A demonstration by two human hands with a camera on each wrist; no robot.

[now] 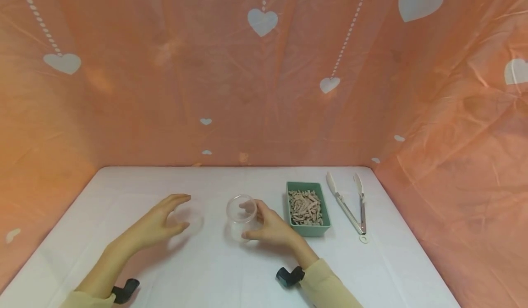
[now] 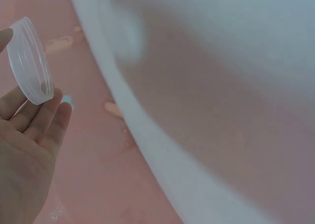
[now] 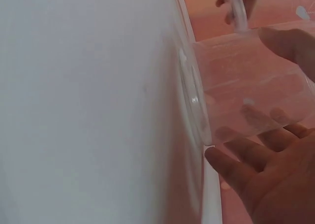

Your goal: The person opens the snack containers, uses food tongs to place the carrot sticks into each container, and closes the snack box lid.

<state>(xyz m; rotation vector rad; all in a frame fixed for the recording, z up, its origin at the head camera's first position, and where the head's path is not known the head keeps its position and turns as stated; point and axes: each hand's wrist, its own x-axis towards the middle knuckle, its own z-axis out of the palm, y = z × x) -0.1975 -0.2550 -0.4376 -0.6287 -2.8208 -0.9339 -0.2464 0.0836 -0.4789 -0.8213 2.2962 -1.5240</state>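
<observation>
A clear plastic lid (image 2: 30,61) with a ridged rim is held by its edge between the thumb and fingers of my left hand (image 1: 158,221). In the head view that lid shows only as a faint round outline. To the right, my right hand (image 1: 270,228) has its thumb and fingers around a clear, round plastic jar (image 1: 236,229). The jar stands upright on the white table, and its open mouth faces up. In the right wrist view the jar's base (image 3: 194,101) is close against the tabletop, with fingers visible through its wall.
Right of the jar stands a green rectangular tub (image 1: 310,231) filled with greyish-pink strips (image 1: 305,208). Beside it lie spread tongs (image 1: 350,218) with pale tips. An orange curtain (image 1: 247,92) with white hearts borders the white table (image 1: 231,280) at the back and sides.
</observation>
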